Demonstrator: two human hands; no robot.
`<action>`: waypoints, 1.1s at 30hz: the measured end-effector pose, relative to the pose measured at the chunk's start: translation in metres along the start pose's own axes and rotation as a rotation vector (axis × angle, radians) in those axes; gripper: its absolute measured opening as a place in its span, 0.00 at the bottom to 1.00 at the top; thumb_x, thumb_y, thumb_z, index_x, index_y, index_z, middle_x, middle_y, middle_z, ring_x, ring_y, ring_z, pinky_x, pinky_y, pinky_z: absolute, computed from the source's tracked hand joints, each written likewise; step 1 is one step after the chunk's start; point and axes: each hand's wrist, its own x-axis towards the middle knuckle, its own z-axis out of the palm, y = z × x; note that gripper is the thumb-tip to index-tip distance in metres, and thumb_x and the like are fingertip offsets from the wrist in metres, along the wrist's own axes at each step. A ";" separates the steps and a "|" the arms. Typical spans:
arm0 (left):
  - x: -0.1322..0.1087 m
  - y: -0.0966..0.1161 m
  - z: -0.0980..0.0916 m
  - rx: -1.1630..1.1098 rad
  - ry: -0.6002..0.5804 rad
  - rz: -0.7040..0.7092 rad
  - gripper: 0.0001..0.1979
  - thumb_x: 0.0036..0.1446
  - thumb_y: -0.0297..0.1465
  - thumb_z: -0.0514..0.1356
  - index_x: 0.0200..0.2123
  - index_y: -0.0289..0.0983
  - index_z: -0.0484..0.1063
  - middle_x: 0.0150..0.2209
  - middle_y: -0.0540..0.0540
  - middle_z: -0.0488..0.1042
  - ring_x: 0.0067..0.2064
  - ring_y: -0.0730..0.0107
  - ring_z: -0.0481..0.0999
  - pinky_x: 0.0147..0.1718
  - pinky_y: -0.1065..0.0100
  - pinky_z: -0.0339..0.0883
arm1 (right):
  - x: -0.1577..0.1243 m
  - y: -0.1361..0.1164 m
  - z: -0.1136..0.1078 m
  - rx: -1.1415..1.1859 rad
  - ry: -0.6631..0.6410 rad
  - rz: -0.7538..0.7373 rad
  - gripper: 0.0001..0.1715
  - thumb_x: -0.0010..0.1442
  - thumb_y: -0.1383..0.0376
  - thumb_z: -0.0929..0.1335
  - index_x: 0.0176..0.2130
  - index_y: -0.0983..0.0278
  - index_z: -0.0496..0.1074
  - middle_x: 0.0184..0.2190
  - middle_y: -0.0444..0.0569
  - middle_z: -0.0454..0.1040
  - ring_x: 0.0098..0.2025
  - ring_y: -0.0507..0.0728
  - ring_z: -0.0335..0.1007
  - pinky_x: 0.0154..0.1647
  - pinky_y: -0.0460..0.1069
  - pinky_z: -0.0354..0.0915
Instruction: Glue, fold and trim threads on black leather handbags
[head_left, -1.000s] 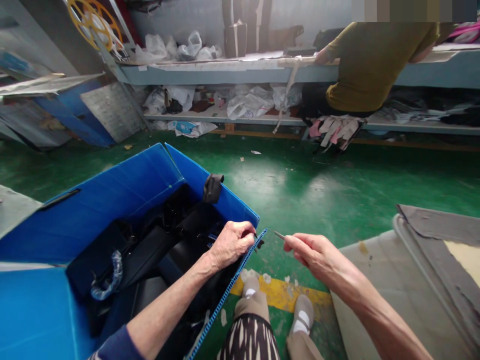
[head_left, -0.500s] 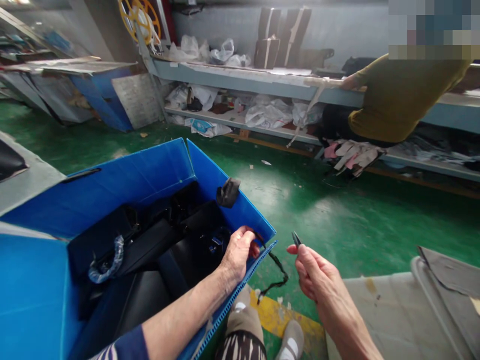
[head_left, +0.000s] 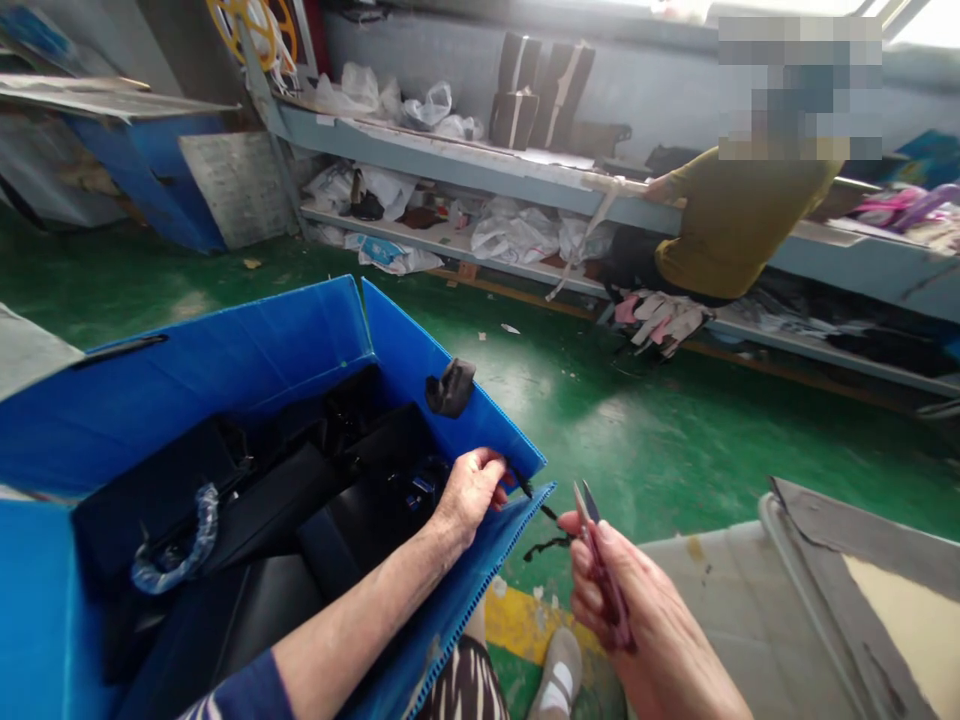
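Note:
A blue corrugated box (head_left: pixel 225 335) stands at the left, with several black bags (head_left: pixel 262 490) inside; one has a handle (head_left: pixel 202 540) wrapped in clear plastic. At the box's near right corner my left hand (head_left: pixel 469 492) pinches a black strap (head_left: pixel 520 480), which passes through the gap between two walls and dangles outside. My right hand (head_left: pixel 611 590) is closed around small snips (head_left: pixel 604 560) with reddish handles, their blades parted and pointing up, just right of the corner. A dark piece of tape or cloth (head_left: pixel 451 388) hangs over the right wall.
Beyond the green floor (head_left: pixel 525 360), a person in a mustard top (head_left: pixel 757 215) sits at a long grey bench (head_left: pixel 420 155) holding plastic bags. A pale covered surface (head_left: pixel 720 600) is at the lower right. My shoe (head_left: pixel 559 675) stands by a yellow floor stripe (head_left: pixel 517 625).
The view has shifted to the right. My right hand has turned, so the snips' handles and parted blades now show. My left hand keeps its pinch at the corner.

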 end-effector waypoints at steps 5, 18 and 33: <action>0.000 0.003 -0.014 -0.058 -0.015 -0.077 0.06 0.48 0.30 0.53 0.25 0.33 0.64 0.23 0.49 0.68 0.17 0.81 0.62 0.15 0.76 0.56 | -0.010 -0.007 0.015 -0.040 0.036 0.011 0.22 0.49 0.55 0.73 0.41 0.63 0.69 0.19 0.39 0.59 0.17 0.42 0.45 0.17 0.40 0.42; 0.005 0.061 -0.043 0.593 0.048 0.760 0.09 0.58 0.27 0.49 0.36 0.37 0.68 0.36 0.46 0.72 0.38 0.69 0.70 0.40 0.67 0.65 | 0.022 0.028 0.114 0.524 0.096 0.088 0.11 0.55 0.63 0.69 0.31 0.69 0.67 0.19 0.38 0.56 0.17 0.43 0.47 0.15 0.39 0.48; 0.037 0.079 -0.014 1.531 -0.469 0.884 0.06 0.52 0.27 0.55 0.28 0.37 0.72 0.31 0.43 0.75 0.36 0.62 0.70 0.40 0.61 0.53 | 0.046 0.024 0.126 0.395 0.427 0.004 0.20 0.65 0.67 0.56 0.21 0.65 0.54 0.13 0.36 0.53 0.12 0.43 0.45 0.12 0.38 0.45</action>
